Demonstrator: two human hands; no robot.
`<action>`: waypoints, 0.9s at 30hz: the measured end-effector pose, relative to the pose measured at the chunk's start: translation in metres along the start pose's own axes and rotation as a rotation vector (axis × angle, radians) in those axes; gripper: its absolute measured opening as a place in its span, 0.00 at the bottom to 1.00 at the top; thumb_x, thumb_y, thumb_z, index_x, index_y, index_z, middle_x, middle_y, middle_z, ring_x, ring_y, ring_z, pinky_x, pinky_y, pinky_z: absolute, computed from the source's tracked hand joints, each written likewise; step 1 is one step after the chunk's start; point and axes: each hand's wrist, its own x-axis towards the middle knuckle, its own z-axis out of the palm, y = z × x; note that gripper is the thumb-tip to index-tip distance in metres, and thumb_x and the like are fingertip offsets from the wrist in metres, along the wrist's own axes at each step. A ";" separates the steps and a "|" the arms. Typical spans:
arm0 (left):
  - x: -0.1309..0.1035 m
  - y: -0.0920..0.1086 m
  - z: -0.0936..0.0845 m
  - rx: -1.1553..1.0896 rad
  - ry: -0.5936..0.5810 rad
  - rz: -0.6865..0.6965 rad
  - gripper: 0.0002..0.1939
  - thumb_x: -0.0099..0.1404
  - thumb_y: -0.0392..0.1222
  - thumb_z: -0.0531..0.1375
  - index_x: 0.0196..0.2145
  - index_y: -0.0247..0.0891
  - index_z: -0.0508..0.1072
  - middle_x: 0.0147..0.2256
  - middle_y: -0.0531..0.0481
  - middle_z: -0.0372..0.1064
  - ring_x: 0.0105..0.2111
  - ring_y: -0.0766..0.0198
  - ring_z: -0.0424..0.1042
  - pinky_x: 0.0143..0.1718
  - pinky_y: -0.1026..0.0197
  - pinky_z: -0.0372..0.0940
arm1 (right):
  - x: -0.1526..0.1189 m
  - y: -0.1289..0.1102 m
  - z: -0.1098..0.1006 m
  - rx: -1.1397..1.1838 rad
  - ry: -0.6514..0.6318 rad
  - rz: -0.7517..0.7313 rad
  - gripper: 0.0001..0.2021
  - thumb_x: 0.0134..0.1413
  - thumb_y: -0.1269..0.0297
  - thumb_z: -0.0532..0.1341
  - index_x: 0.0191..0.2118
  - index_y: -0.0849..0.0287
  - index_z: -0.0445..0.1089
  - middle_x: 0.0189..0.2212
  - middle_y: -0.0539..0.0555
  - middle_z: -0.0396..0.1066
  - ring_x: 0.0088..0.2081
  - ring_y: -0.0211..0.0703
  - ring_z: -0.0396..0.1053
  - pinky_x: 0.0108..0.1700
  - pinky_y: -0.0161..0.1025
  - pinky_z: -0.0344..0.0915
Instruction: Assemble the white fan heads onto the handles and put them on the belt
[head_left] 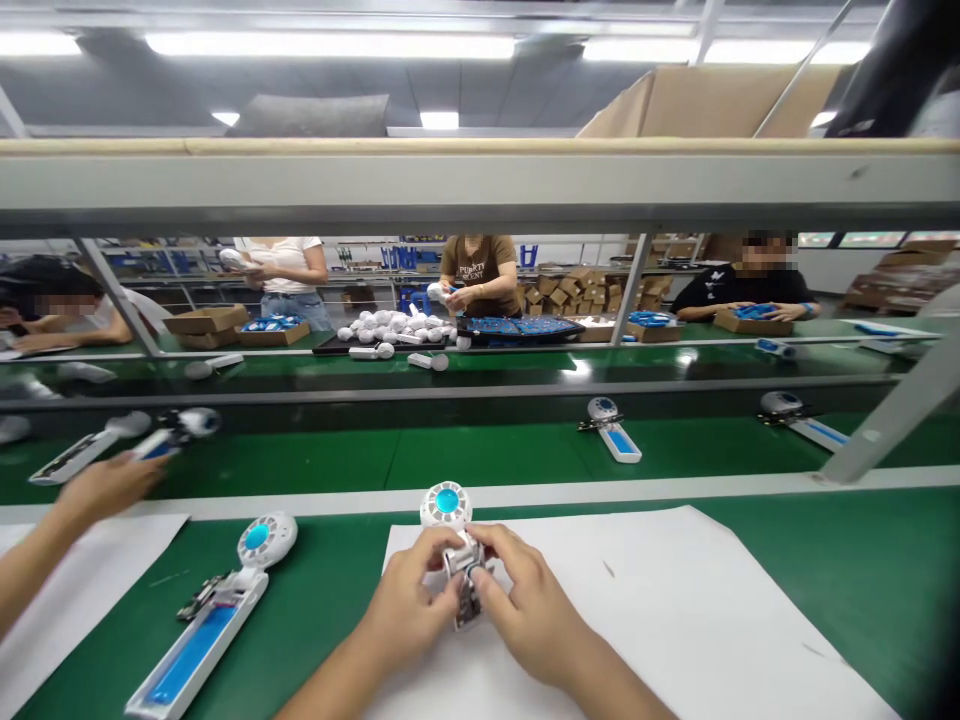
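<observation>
Both my hands grip a partly assembled white handheld fan (445,503) above a white sheet (637,590). Its round vented head with a shiny blue centre points away from me. My left hand (414,592) pinches the left side below the head, and my right hand (525,602) closes on the right side. Between the fingertips show a pale neck part and a dark circuit board (468,598); fingers hide the rest. Left of my hands lies another open fan (251,575), with a blue battery (191,655) in its handle and a circuit board (204,596) hanging out beside it.
A green conveyor (487,440) runs beyond a pale rail (337,500), carrying several fans, one at right (616,436). At left, another person's hand (112,485) holds a fan over it. A shelf beam (480,185) crosses above. People work opposite, near piled white fan parts (397,328).
</observation>
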 end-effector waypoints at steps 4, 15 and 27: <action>0.005 0.000 -0.008 -0.216 -0.106 -0.089 0.15 0.67 0.50 0.57 0.46 0.39 0.67 0.43 0.45 0.72 0.42 0.60 0.73 0.42 0.62 0.67 | 0.006 0.012 0.002 0.153 -0.008 0.115 0.20 0.60 0.56 0.59 0.56 0.52 0.63 0.52 0.52 0.66 0.49 0.40 0.66 0.53 0.38 0.62; 0.000 0.016 0.007 -0.360 -0.055 -0.183 0.21 0.64 0.50 0.61 0.51 0.37 0.64 0.37 0.47 0.71 0.38 0.61 0.70 0.39 0.63 0.62 | 0.013 0.022 0.023 0.546 0.095 0.291 0.28 0.48 0.40 0.65 0.34 0.64 0.62 0.29 0.49 0.63 0.31 0.31 0.59 0.35 0.29 0.58; 0.002 0.023 0.000 -0.723 -0.055 -0.292 0.23 0.67 0.56 0.58 0.51 0.37 0.66 0.37 0.47 0.69 0.33 0.65 0.70 0.33 0.63 0.68 | 0.002 0.004 0.023 0.585 0.169 0.296 0.26 0.56 0.42 0.61 0.44 0.63 0.65 0.36 0.53 0.68 0.36 0.33 0.65 0.38 0.31 0.64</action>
